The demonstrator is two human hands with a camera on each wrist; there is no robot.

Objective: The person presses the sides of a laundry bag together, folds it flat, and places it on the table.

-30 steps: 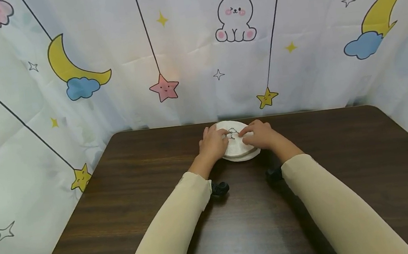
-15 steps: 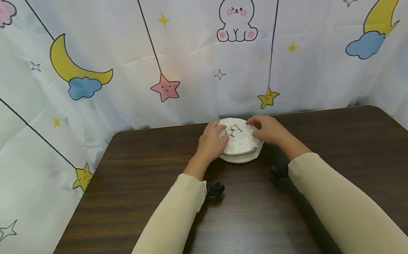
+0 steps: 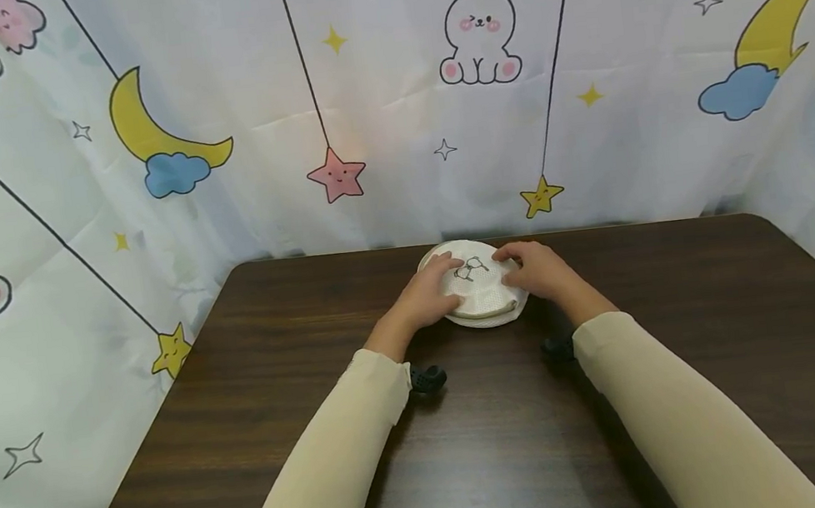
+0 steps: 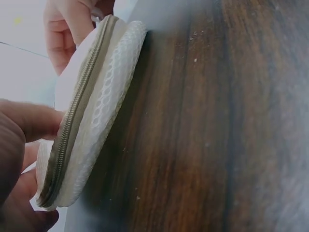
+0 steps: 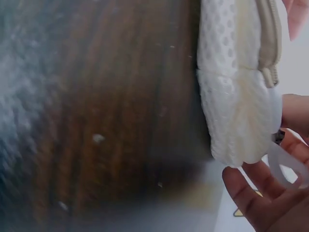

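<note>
A round white mesh laundry bag (image 3: 486, 291) lies at the table's far edge in the head view, a small line drawing on its top. In the left wrist view the beige zipper (image 4: 72, 116) runs along its side. My left hand (image 3: 423, 292) holds the left part, thumb near the zipper and fingers over the top. At the right edge my right hand (image 3: 539, 271) grips the bag between thumb and fingers. Beside the right fingers a translucent loop (image 5: 285, 169) shows in the right wrist view. The bag's far side is partly hidden.
The dark wooden table (image 3: 490, 446) extends toward me and to both sides. Behind its far edge hangs a white curtain (image 3: 390, 105) printed with moons, stars and a rabbit. Black wrist cameras (image 3: 429, 380) hang below both sleeves.
My right hand has moved from the bag's top out to its right edge, so the hands are farther apart. More of the bag's top and drawing shows between them.
</note>
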